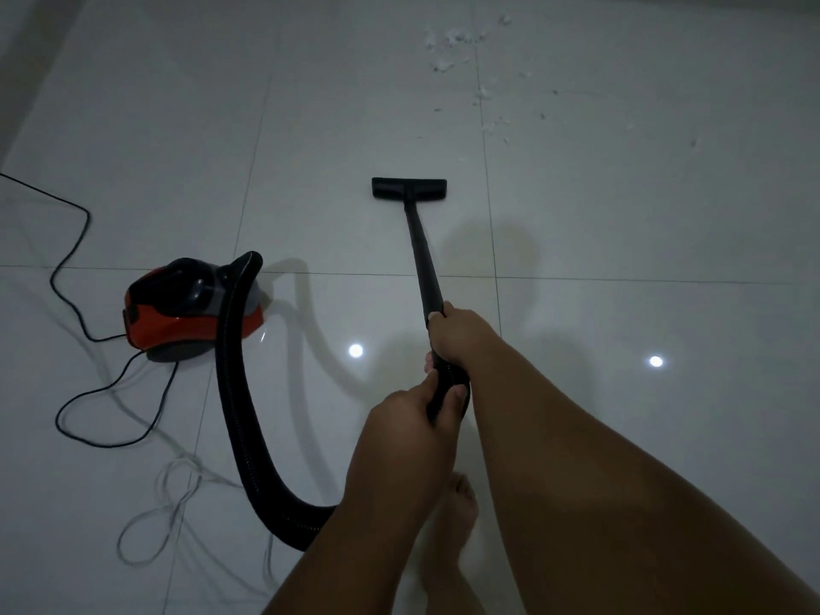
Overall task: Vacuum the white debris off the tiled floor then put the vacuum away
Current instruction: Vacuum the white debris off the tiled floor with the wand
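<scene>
1. Right hand (457, 332) wrapped around the black wand (423, 259), arm stretched forward.
2. Left hand (410, 419) grips the hose (235, 392) end just behind it.
3. Floor head (409, 189) sits flat on the tiles, white debris (470, 59) well ahead; red vacuum (186, 304) off left.

Glossy white tiled floor (621, 241), thin grout lines, dim room (two light reflections)

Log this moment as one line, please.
stage: vacuuming, debris not reached | right hand + left hand: gripping wand | floor head: on tile, short of white debris | canister: left, corded
</scene>
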